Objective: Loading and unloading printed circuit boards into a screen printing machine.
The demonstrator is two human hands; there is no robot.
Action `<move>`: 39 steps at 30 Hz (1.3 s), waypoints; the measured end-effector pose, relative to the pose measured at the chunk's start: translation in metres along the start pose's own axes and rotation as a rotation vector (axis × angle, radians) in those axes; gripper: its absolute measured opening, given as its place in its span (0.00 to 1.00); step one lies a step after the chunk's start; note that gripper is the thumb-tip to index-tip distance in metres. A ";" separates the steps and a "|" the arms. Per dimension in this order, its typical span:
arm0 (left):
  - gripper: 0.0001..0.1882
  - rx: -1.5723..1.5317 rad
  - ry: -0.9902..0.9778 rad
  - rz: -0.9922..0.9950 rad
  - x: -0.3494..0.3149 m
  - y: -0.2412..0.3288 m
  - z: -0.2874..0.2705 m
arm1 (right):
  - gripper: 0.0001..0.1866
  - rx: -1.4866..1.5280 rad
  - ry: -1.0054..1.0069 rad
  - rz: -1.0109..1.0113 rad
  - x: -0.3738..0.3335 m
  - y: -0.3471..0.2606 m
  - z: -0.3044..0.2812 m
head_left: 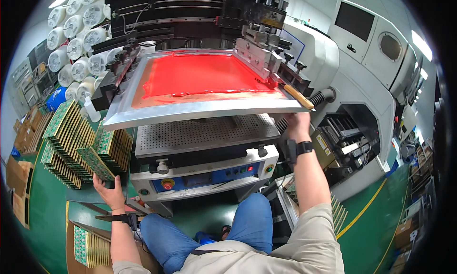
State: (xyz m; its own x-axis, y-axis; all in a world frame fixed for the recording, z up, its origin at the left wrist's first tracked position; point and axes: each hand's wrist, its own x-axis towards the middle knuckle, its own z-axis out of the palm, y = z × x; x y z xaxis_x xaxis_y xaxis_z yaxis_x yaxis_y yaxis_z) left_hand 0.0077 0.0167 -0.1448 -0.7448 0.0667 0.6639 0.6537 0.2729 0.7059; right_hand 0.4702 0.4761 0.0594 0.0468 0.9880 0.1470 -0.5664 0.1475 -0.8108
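Note:
My left hand (109, 194) is at the near edge of a green circuit board panel (95, 163), thumb on one side and fingers on the other. This panel leans in front of stacks of similar boards (69, 138). My right hand (299, 126) is raised to the right front corner of a metal-framed printing screen (209, 113); its fingers are hidden behind the frame. Bright red paste (200, 76) covers much of the screen's mesh. Below the screen is a perforated metal printing bed (204, 136), with no board visible on it.
A wooden-handled spatula (299, 96) lies at the frame's right corner. The control panel (204, 178) sits under the bed, before my knees. A box of boards (90, 248) is at lower left, white reels (74, 26) at far left, and a large white machine (352, 83) at right.

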 end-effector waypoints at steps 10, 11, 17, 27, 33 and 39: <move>0.47 -0.060 -0.045 0.052 0.002 0.007 0.014 | 0.03 -0.650 -0.048 0.082 0.019 -0.012 -0.147; 0.47 -0.071 -0.053 0.058 0.003 0.009 0.014 | 0.03 -0.645 -0.049 0.085 0.019 -0.004 -0.154; 0.46 -0.079 -0.124 0.154 0.001 0.028 -0.025 | 0.03 -0.534 -0.128 0.434 0.021 0.051 -0.188; 0.42 0.051 -0.549 0.451 0.043 0.142 -0.077 | 0.04 -0.516 -0.138 0.547 0.070 0.117 -0.256; 0.39 0.122 -0.785 0.501 0.080 0.196 -0.054 | 0.14 -0.731 0.092 -0.438 -0.010 0.065 -0.101; 0.39 0.024 -1.012 0.567 0.102 0.247 0.034 | 0.14 -1.030 -0.500 -0.599 -0.069 0.032 0.000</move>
State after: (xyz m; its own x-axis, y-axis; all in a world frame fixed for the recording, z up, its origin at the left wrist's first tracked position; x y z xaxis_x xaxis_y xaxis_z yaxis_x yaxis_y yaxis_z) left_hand 0.0885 0.1239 0.0891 -0.1199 0.9193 0.3748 0.9334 -0.0242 0.3580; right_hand 0.4491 0.4125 0.0228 -0.3665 0.6651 0.6506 0.3373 0.7467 -0.5733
